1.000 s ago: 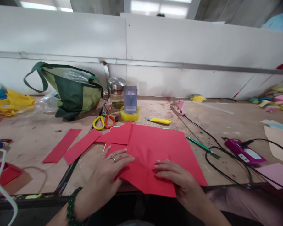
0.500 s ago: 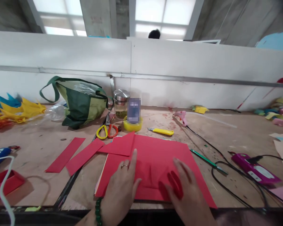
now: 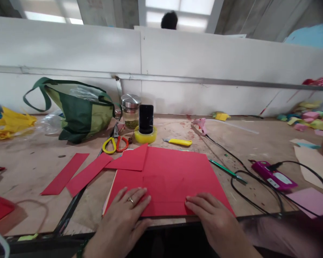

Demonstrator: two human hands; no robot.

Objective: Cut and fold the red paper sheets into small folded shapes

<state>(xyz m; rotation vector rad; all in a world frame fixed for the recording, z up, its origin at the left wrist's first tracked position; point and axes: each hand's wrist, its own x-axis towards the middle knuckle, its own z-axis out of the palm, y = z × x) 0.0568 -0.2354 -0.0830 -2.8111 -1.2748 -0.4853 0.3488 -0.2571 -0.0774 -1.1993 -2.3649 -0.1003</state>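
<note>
Red paper sheet [image 3: 174, 172] flat at table's [image 3: 29, 157] near edge; left hand [image 3: 123, 218] and right hand [image 3: 214, 218] spread, palms pressing its folded front strip, gripping nothing; even outward pressure should sharpen the crease.

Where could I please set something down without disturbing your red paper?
Bare wood lies between the green bag and the red strips, and between the glue gun and the beige card at right. It is crowded around the scissors, jar and phone, and where cables loop beside the red sheet.
</note>
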